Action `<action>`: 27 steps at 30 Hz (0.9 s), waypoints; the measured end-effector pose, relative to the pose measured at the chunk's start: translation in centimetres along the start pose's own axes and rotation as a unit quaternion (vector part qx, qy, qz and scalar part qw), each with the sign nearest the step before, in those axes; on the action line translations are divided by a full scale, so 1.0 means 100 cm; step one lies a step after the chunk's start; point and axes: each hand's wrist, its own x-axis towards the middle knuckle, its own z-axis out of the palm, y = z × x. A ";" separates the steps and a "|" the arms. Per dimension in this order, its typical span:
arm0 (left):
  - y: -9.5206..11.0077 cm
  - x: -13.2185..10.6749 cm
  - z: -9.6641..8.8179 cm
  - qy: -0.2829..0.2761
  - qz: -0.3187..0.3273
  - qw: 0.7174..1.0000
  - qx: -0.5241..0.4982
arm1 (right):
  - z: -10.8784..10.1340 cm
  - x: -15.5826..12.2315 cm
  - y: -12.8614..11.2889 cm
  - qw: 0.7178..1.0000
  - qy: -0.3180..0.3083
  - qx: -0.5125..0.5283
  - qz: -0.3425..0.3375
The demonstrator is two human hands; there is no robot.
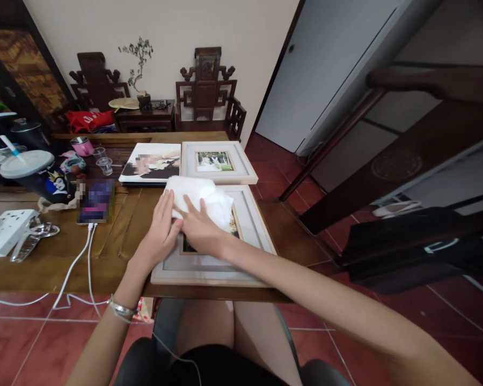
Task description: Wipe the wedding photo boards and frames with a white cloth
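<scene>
A light wooden picture frame [261,230] with a wide pale border lies flat at the table's front edge. Over its upper left part is a folded white cloth [193,190], which hides most of the photo inside. My right hand [201,225] lies on the cloth with its fingers spread, pressing down. At the cloth's left edge rests my left hand [163,228], fingers stretched out and close together, along the frame's left side. A second framed photo [215,160] lies just beyond, beside a white-edged photo album or print [153,161].
Left on the wooden table [132,214] are a phone [96,201] with white charging cables [74,268], a power strip [14,228], a clear clip [34,238], a large lidded cup [36,174] and a pink mug [81,146]. A dark wooden chair [346,150] stands right.
</scene>
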 end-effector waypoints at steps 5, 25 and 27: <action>0.005 0.001 -0.011 -0.001 -0.031 0.997 -0.065 | -0.002 -0.043 -0.023 0.997 -0.049 -0.008 -0.058; -0.009 0.005 0.003 -0.014 -0.026 0.998 0.054 | -0.001 -0.092 -0.062 0.993 -0.049 0.034 -0.101; -0.010 0.005 0.003 -0.018 -0.008 0.998 0.065 | 0.001 -0.100 -0.052 0.995 -0.049 0.051 -0.076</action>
